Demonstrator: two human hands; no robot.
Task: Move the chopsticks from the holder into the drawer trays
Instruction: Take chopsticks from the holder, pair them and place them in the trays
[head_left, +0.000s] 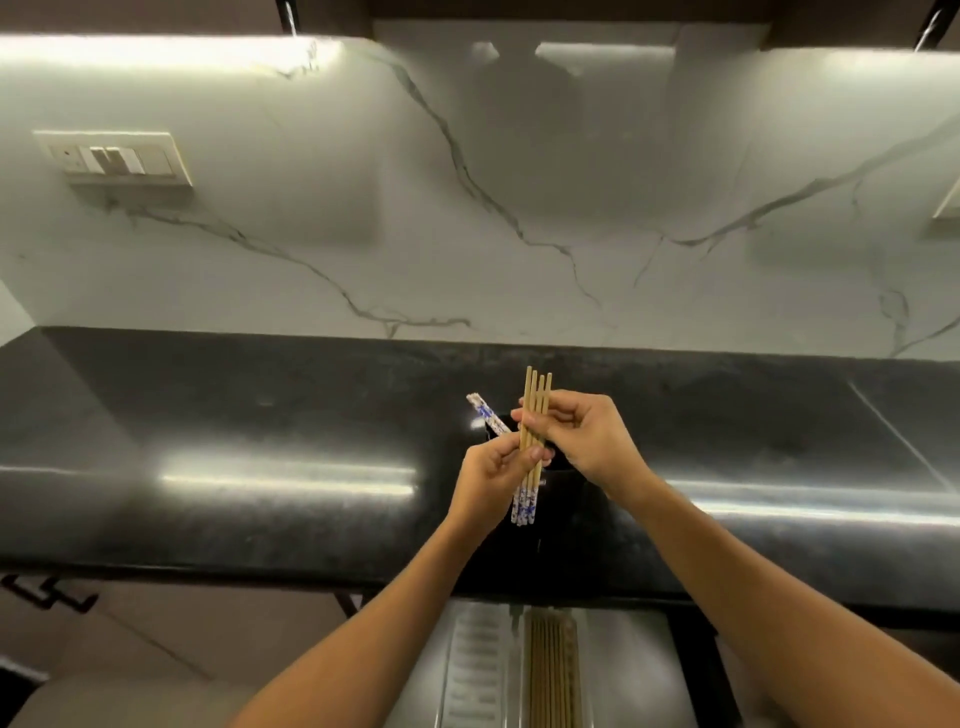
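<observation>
Both hands hold a bunch of several wooden chopsticks (536, 410) with blue-and-white patterned ends, upright above the black counter. My left hand (493, 478) grips them low, near the patterned ends. My right hand (582, 436) pinches them higher up. One more patterned chopstick (485, 413) leans out to the left, seemingly from the dark holder (566, 499) that stands behind my hands and is mostly hidden. Below the counter edge an open drawer shows a metal tray (478, 670), with several wooden chopsticks (553, 670) lying lengthwise in a middle compartment.
The glossy black countertop (260, 467) runs left to right under a white marble backsplash (467, 208). A switch plate (114, 156) is on the wall at upper left. A cabinet handle (47, 592) shows at lower left.
</observation>
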